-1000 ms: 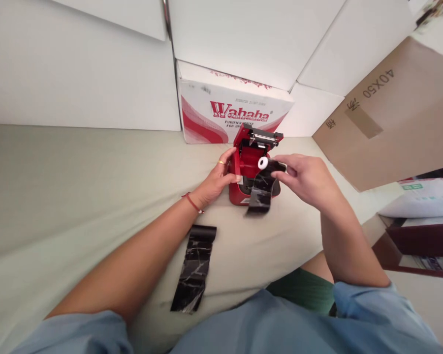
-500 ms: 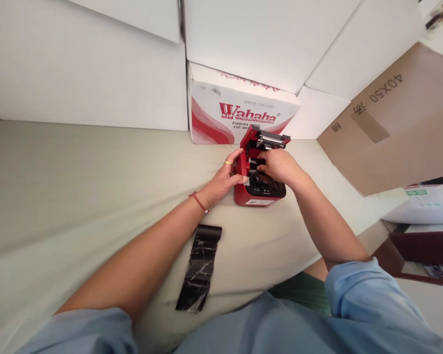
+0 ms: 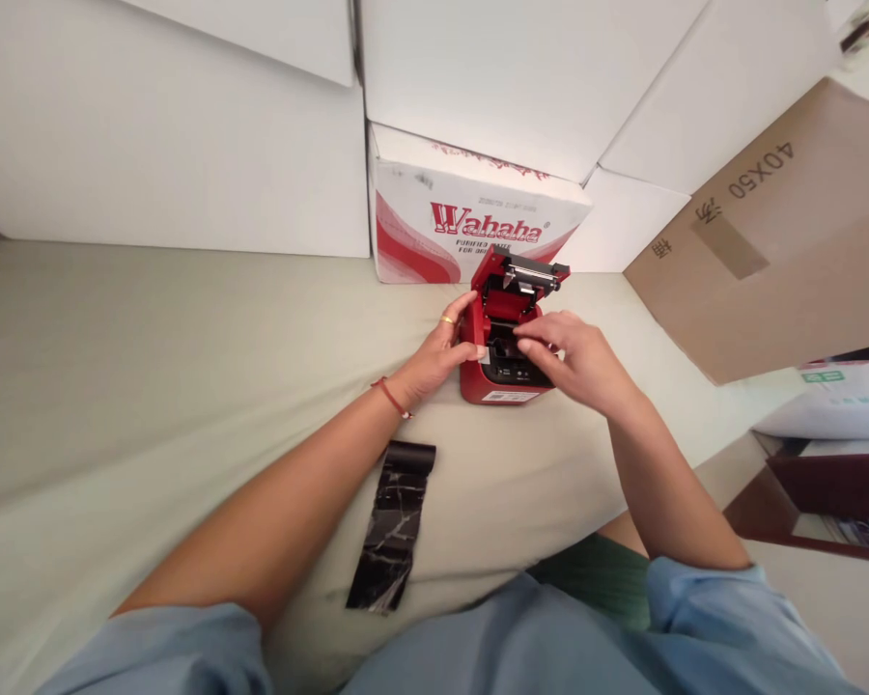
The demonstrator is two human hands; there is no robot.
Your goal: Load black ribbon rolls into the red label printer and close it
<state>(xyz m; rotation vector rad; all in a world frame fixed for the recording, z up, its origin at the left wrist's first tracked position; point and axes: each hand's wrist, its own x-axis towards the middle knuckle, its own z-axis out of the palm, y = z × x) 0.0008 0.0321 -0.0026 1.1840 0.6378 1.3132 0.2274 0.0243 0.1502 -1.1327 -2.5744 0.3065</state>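
1. The left hand (image 3: 434,359) is resting against the left side of the red label printer (image 3: 508,338), fingers wrapped loosely on its casing and the thumb lying along the lower edge, so the hand is bracing the printer rather than pinching anything
2. The right hand (image 3: 577,359) is hovering over the printer's open bay, palm down, with the fingertips (image 3: 527,340) reaching onto the black roll (image 3: 505,338) sitting inside; the fingers are lying flat on it and slightly spread, not closed around it
3. The printer is sitting on the pale green sheet (image 3: 152,367), just in front of the white and red Wahaha carton (image 3: 470,217), with its lid (image 3: 525,275) standing tilted back and showing a grey roller along the top edge
4. The black roll is lying in the red compartment under the raised lid, partly hidden by the right hand's fingers, so how far it is seated is not clear
5. A loose strip of black film (image 3: 392,526) with pale marbled streaks is lying flat on the sheet, near the left forearm and well apart from the printer
6. White boxes (image 3: 188,145) are standing stacked behind the sheet, and a brown cardboard box (image 3: 774,241) marked 40X50 is leaning at the right
7. Both forearms are coming out of light blue sleeves (image 3: 710,608) at the bottom edge
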